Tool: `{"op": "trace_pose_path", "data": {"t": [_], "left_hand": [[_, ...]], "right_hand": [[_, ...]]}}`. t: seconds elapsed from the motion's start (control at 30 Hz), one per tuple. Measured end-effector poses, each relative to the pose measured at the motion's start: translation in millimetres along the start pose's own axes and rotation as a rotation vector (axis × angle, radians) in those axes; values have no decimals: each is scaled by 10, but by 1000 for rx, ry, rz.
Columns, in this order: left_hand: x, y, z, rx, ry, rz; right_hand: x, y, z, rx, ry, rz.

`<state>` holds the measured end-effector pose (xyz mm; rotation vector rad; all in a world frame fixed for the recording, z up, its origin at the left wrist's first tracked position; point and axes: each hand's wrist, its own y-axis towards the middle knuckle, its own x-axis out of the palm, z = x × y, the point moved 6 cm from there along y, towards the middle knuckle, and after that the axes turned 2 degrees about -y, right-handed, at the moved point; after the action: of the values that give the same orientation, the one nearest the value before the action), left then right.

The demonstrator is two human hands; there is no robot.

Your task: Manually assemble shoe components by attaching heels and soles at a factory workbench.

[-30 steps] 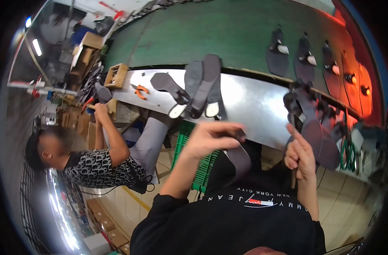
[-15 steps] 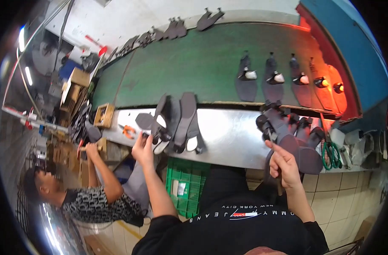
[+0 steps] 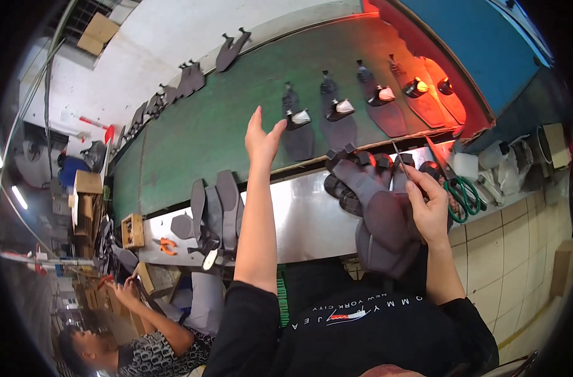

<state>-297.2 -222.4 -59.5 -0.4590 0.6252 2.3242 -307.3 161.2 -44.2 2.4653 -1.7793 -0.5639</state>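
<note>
My left hand (image 3: 264,135) reaches over the green conveyor belt (image 3: 217,138), its thumb and fingers apart and nothing in it. Close by its thumb lies a dark sandal (image 3: 299,139) with a strap piece and a white patch, the leftmost of several in a row on the belt. My right hand (image 3: 430,204) is closed around a slim, pointed metal tool (image 3: 401,160) whose exact kind I cannot make out. Beneath that hand, a pile of dark heeled sandals (image 3: 381,213) covers the bench edge and hangs toward my lap.
Grey soles (image 3: 227,201) and orange-handled pliers (image 3: 165,245) lie on the metal bench (image 3: 305,213), near a wooden box (image 3: 132,230). Green-handled scissors (image 3: 463,200) rest at right. The belt enters a red-glowing blue housing (image 3: 469,50). A co-worker (image 3: 142,345) is at lower left.
My left hand has moved from the soles on the bench up and right to the belt, opening from a pinch. My right hand keeps the pointed tool. The view has shifted to the right.
</note>
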Motion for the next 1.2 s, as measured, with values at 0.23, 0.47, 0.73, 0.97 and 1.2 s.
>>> {"op": "trace_pose_path", "data": {"t": [0.23,0.47,0.73,0.97,1.2], "left_hand": [[670,139,-637,40,520,-124],[656,-49,-354,93,315,-114],[437,-110,-193,13,207,123],[-111,-554,519,-106,-879,93],[-385,-2012,894,-528,-1160,-313]], "right_hand": [[137,8,-91,-100,-134,-175],[381,133,-8,-345,-503,-145],[422,-77,-210,-394,-685,-107],[167,-201,-474,-310,-125,-116],[761,-128,-591,121,1046,-428]]}}
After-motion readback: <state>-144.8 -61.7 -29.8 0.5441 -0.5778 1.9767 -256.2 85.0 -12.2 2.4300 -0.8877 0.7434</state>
